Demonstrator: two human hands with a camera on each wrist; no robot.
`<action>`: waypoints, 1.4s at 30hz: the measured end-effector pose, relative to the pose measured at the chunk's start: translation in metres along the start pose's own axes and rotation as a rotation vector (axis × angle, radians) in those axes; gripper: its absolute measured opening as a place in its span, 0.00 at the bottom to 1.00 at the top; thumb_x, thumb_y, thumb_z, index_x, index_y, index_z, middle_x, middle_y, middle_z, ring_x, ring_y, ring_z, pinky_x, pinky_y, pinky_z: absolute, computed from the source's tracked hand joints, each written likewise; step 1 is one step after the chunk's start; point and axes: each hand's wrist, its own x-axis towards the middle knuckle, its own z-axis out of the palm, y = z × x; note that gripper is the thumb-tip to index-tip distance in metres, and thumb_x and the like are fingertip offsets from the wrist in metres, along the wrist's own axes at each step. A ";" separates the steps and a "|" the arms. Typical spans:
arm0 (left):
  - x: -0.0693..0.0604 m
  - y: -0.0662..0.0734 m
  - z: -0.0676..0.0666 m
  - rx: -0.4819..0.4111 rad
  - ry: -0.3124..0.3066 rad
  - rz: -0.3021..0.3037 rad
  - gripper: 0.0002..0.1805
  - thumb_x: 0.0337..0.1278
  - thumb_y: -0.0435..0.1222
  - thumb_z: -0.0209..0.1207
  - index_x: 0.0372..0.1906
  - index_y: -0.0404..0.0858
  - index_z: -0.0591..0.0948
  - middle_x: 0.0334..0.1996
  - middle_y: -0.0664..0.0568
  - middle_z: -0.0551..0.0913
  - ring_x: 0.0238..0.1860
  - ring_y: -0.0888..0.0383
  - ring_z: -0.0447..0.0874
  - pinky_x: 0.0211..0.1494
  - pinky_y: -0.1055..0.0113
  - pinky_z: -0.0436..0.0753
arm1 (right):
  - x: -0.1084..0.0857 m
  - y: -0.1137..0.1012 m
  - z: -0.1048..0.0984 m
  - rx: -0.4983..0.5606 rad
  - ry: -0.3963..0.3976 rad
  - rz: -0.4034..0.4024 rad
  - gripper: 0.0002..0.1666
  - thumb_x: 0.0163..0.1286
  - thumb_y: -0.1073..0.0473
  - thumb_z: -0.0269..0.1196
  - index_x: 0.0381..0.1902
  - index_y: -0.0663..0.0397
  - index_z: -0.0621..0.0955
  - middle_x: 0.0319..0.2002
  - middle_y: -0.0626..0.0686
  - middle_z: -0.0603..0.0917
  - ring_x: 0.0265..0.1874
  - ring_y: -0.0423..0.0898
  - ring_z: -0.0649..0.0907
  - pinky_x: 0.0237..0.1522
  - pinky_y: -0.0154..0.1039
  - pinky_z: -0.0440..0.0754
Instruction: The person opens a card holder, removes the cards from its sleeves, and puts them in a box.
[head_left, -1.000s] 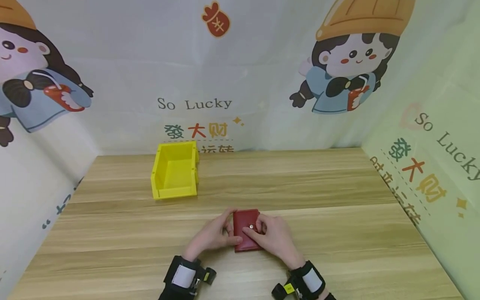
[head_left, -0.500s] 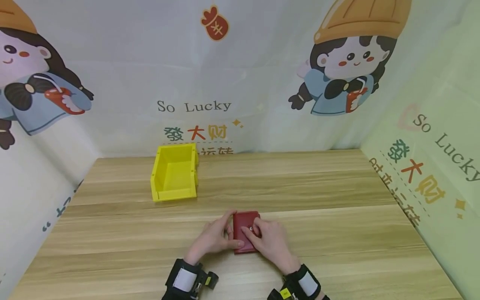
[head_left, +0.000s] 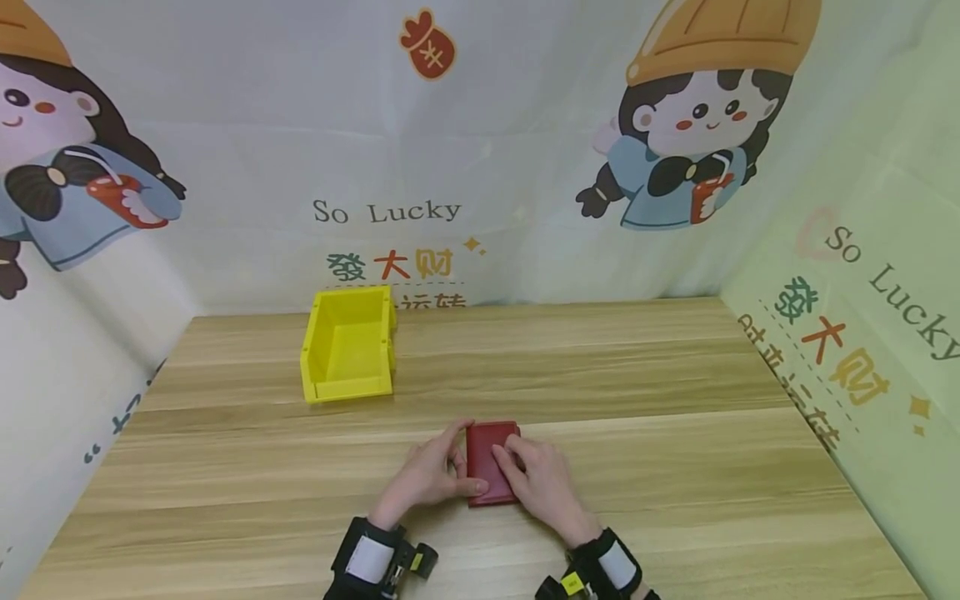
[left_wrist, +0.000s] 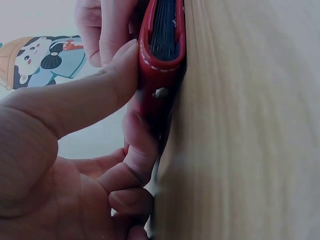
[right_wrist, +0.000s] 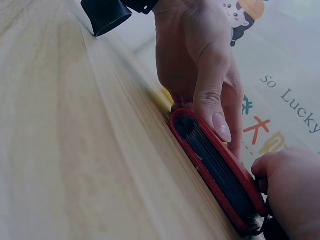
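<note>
A red card holder [head_left: 487,457] with a folded cover lies on the wooden table in the head view. Dark inner sleeves show at its end in both wrist views, and a metal stud [left_wrist: 161,92] sits on its spine in the left wrist view. My left hand [head_left: 426,473] grips the spine side, thumb on the cover and fingers along the edge. At the opposite edge my right hand [head_left: 546,479] pinches the card holder [right_wrist: 220,172], its thumb on the cover and its other fingers curled. The right hand hides the snap area.
A yellow open bin [head_left: 348,346] stands on the table [head_left: 637,358], back and left of the card holder. Printed cloth walls [head_left: 525,150] rise at the back and both sides. Each wrist wears a black strap with a camera.
The right thumb has slid slightly right and upward on the cover, and the metal snap seen earlier is now covered. My left hand keeps its grip; the card holder stays put.
</note>
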 end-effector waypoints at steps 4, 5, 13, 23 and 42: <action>0.000 0.003 -0.001 0.003 0.004 -0.009 0.47 0.47 0.42 0.76 0.72 0.33 0.66 0.22 0.58 0.78 0.25 0.63 0.71 0.49 0.57 0.66 | 0.000 0.002 0.000 0.062 0.006 -0.009 0.16 0.71 0.60 0.63 0.22 0.48 0.73 0.17 0.37 0.63 0.17 0.27 0.60 0.21 0.23 0.53; 0.000 0.003 -0.001 0.003 0.004 -0.010 0.47 0.47 0.41 0.76 0.71 0.33 0.66 0.22 0.58 0.78 0.25 0.62 0.71 0.48 0.59 0.65 | 0.000 0.003 0.001 0.071 0.011 -0.017 0.16 0.71 0.60 0.63 0.23 0.48 0.73 0.17 0.37 0.63 0.17 0.27 0.60 0.21 0.23 0.53; 0.000 0.003 -0.002 -0.006 0.001 -0.005 0.47 0.47 0.41 0.76 0.71 0.33 0.66 0.23 0.58 0.78 0.25 0.63 0.71 0.44 0.63 0.65 | 0.000 0.005 -0.001 0.151 -0.023 0.002 0.15 0.73 0.61 0.61 0.24 0.49 0.74 0.18 0.37 0.65 0.18 0.27 0.62 0.21 0.23 0.56; 0.000 0.004 0.000 0.003 0.001 -0.037 0.47 0.46 0.41 0.77 0.71 0.34 0.66 0.22 0.58 0.77 0.25 0.62 0.71 0.47 0.59 0.66 | -0.002 0.003 -0.005 0.222 -0.074 0.056 0.15 0.75 0.60 0.59 0.25 0.49 0.74 0.21 0.42 0.73 0.20 0.29 0.66 0.22 0.25 0.62; 0.000 0.007 0.003 0.038 0.007 -0.063 0.46 0.44 0.41 0.77 0.70 0.38 0.68 0.21 0.59 0.78 0.26 0.62 0.73 0.54 0.50 0.69 | -0.010 0.013 -0.017 0.438 0.021 0.234 0.18 0.76 0.62 0.57 0.22 0.55 0.74 0.22 0.45 0.73 0.26 0.33 0.71 0.31 0.28 0.68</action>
